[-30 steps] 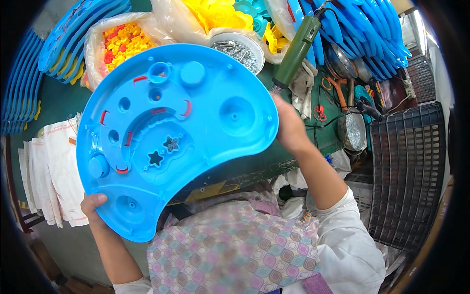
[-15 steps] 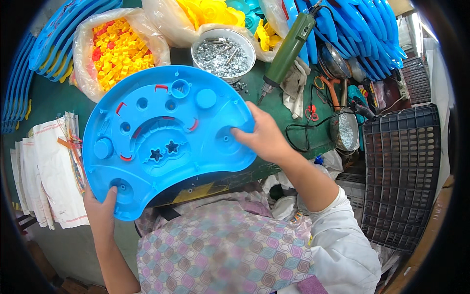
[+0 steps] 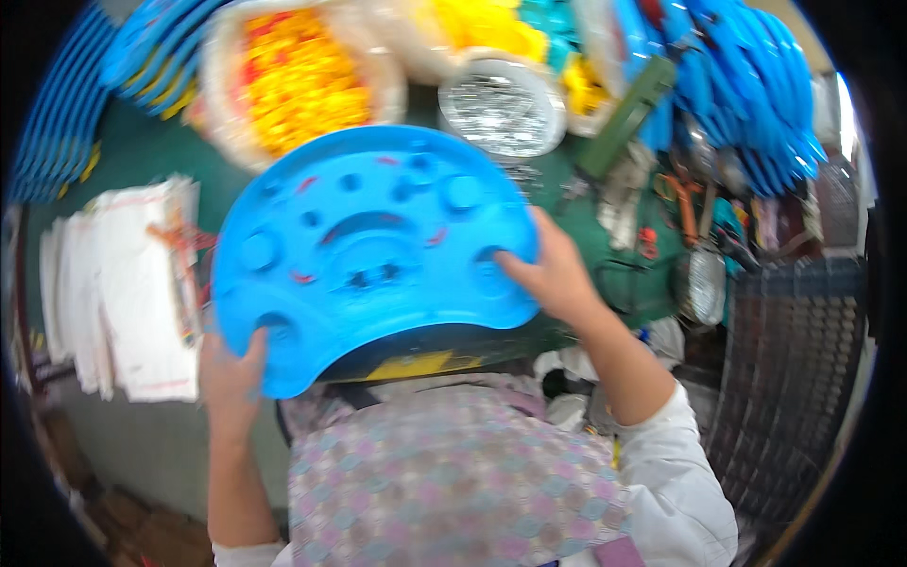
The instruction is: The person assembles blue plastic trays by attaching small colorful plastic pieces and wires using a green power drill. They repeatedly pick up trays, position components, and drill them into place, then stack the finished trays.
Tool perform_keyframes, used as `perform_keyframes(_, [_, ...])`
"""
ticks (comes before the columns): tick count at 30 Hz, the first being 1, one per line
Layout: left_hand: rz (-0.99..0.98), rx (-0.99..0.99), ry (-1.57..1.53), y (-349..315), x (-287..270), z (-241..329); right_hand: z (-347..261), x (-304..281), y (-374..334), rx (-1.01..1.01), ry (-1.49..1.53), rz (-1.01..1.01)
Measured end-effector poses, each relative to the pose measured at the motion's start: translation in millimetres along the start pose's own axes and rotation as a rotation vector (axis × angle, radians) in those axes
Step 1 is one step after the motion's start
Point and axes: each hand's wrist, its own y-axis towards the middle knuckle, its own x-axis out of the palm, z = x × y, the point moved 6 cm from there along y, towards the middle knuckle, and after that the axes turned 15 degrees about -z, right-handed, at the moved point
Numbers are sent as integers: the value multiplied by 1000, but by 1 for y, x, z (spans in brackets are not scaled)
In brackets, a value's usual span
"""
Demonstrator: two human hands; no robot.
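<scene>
Just two hands, holding one blue panel

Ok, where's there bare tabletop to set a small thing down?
Green tabletop shows between the bag of yellow and red parts and the white sheets, and a smaller patch between the right hand and the grey cloth. The back is crowded with that bag, a bowl of metal pieces and blue panels.
</scene>
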Motion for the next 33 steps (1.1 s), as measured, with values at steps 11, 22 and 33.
perform_keyframes(11, [16, -70, -19, 7, 4, 18, 0, 2, -1, 46, 101, -52])
perform_keyframes(22, [-247, 628, 538, -4, 36, 77, -31, -6, 8, -96, -427, 41])
perform_keyframes(33, [218, 562, 364, 117, -23, 132, -151, 54, 152, -676, -734, 177])
